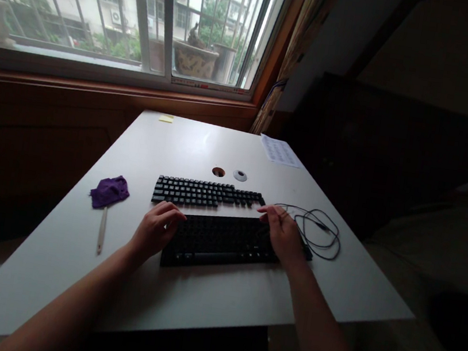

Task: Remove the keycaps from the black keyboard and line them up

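A black keyboard base (216,240) lies across the near middle of the white table, and its key area looks dark and bare of most caps. Just behind it, black keycaps (192,190) are laid out in rows like a keyboard. Curled at the base's left end, my left hand (160,224) has its fingertips on the upper left edge. Over the right end of the base is my right hand (280,231), index finger stretched toward the right end of the keycap rows and fingers slightly apart. No object shows in it. Its palm side is hidden.
At the left lies a purple cloth (110,191) by a pale-handled stick (101,232). A coiled black cable (324,234) is on the right. Farther back are a round hole (218,171), a grey ring cover (240,175), a printed sheet (281,151) and yellow notes (166,118).
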The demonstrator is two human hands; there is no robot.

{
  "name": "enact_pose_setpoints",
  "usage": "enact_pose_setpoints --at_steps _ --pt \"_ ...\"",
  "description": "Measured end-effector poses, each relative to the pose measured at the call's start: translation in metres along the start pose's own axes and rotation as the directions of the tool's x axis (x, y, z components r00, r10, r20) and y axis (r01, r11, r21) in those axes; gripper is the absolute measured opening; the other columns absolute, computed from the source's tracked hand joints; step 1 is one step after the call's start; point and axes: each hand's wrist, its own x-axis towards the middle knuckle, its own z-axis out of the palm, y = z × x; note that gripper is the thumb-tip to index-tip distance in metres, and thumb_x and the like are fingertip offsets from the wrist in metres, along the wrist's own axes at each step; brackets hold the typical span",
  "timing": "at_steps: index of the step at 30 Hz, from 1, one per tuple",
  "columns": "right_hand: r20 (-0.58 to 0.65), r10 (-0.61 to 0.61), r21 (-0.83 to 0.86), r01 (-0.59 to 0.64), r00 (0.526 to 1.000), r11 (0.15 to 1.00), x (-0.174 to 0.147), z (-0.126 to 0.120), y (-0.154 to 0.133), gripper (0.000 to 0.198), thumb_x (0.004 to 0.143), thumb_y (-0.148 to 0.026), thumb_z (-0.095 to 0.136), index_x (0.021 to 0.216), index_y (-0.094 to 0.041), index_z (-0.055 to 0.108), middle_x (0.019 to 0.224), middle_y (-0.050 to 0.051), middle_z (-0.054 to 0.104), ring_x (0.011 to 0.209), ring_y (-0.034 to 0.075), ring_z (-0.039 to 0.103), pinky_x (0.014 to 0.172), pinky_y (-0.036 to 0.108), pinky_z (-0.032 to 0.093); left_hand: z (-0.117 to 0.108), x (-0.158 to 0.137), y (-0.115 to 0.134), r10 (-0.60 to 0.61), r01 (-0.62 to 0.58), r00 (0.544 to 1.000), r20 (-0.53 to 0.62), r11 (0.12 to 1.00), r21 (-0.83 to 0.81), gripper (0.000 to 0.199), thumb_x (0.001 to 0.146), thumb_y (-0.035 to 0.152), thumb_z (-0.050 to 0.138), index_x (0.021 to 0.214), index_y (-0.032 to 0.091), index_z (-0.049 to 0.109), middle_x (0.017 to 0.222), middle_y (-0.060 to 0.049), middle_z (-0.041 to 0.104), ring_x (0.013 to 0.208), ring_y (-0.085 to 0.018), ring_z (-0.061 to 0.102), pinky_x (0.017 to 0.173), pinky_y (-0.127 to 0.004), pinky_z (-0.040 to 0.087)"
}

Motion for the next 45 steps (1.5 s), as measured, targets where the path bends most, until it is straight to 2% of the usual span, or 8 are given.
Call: enact_pose_setpoints --at_steps 5,8,13,19,28,32,36,45 --pt "-0.154 0.108 -0.140 -0.130 0.982 0.982 -0.028 -0.023 0.025 0.049 0.100 -0.054 0.031 0.075 -0.022 0.059 0.069 0.003 0.063 0.069 0.020 0.061 0.070 0.031 0.045 0.001 -0.002 -0.003 0.002 -0.002 1.000 0.013 1.000 -0.003 0.019 0.088 0.006 0.056 0.092 0.020 0.067 0.089 -0.005 0.063 0.082 -0.019 0.058 0.073 -0.032 0.049" --pt "-0.142 0.193 -0.172 -0.216 0.971 0.961 -0.041 -0.026 0.033 0.051 0.099 -0.057 0.031 0.072 -0.023 0.059 0.057 0.000 0.058 0.057 0.019 0.059 0.059 0.029 0.042 0.001 -0.002 -0.004 0.006 -0.006 1.000 0.023 1.000 -0.009 0.021 0.087 0.004 0.055 0.092 0.021 0.067 0.088 -0.005 0.063 0.083 -0.019 0.058 0.073 -0.033 0.049" --pt "-0.072 0.257 -0.154 -0.265 0.964 0.952 -0.050 -0.018 0.022 0.045 0.093 -0.061 0.045 0.073 -0.024 0.060 0.054 -0.002 0.061 0.047 0.016 0.059 0.053 0.026 0.043 0.001 0.000 -0.004 0.017 -0.018 0.999 0.034 1.000 0.010 0.021 0.086 0.004 0.055 0.089 0.020 0.067 0.086 -0.005 0.063 0.082 -0.019 0.058 0.073 -0.032 0.048" --pt "0.068 0.209 -0.093 -0.202 0.976 0.975 -0.052 -0.003 0.002 0.042 0.092 -0.058 0.049 0.072 -0.024 0.061 0.056 -0.002 0.063 0.050 0.016 0.064 0.058 0.025 0.046 0.002 -0.002 -0.007 0.035 -0.036 0.998 0.060 0.999 0.023 0.024 0.083 0.001 0.054 0.089 0.020 0.066 0.085 -0.004 0.063 0.083 -0.020 0.057 0.075 -0.033 0.048" --pt "0.164 0.151 -0.302 -0.096 0.975 0.948 -0.050 0.012 -0.002 0.036 0.094 -0.048 0.050 0.070 -0.023 0.060 0.053 0.000 0.064 0.052 0.018 0.064 0.058 0.026 0.042 0.002 -0.003 -0.009 0.033 -0.036 0.995 0.089 0.999 0.023 0.026 0.082 -0.001 0.052 0.090 0.019 0.066 0.087 -0.005 0.063 0.083 -0.019 0.056 0.076 -0.033 0.047" --pt "0.217 0.257 -0.133 -0.232 0.942 0.964 -0.046 0.013 0.007 0.039 0.094 -0.051 0.049 0.070 -0.022 0.060 0.051 -0.001 0.063 0.043 0.015 0.061 0.051 0.024 0.043 0.004 -0.004 -0.012 0.030 -0.033 0.992 0.119 0.999 0.021 0.028 0.080 -0.002 0.051 0.092 0.019 0.067 0.088 -0.005 0.063 0.083 -0.019 0.056 0.076 -0.033 0.047" --pt "0.235 0.364 0.052 -0.386 0.901 0.921 -0.042 0.013 0.019 0.041 0.091 -0.055 0.051 0.071 -0.021 0.063 0.048 -0.002 0.060 0.039 0.014 0.058 0.043 0.022 0.041 0.006 -0.003 -0.013 0.032 -0.040 0.983 0.178 0.998 0.041 0.031 0.078 -0.002 0.050 0.092 0.019 0.068 0.086 -0.005 0.063 0.081 -0.019 0.055 0.074 -0.032 0.046" --pt "0.240 0.386 0.207 -0.435 0.891 0.876 -0.040 0.018 0.040 0.042 0.088 -0.057 0.054 0.069 -0.020 0.060 0.044 -0.003 0.055 0.034 0.011 0.050 0.038 0.020 0.037 0.004 0.000 -0.008 0.029 -0.046 0.975 0.221 0.996 0.072 0.030 0.077 -0.001 0.050 0.091 0.018 0.068 0.086 -0.006 0.065 0.080 -0.020 0.054 0.073 -0.032 0.046"
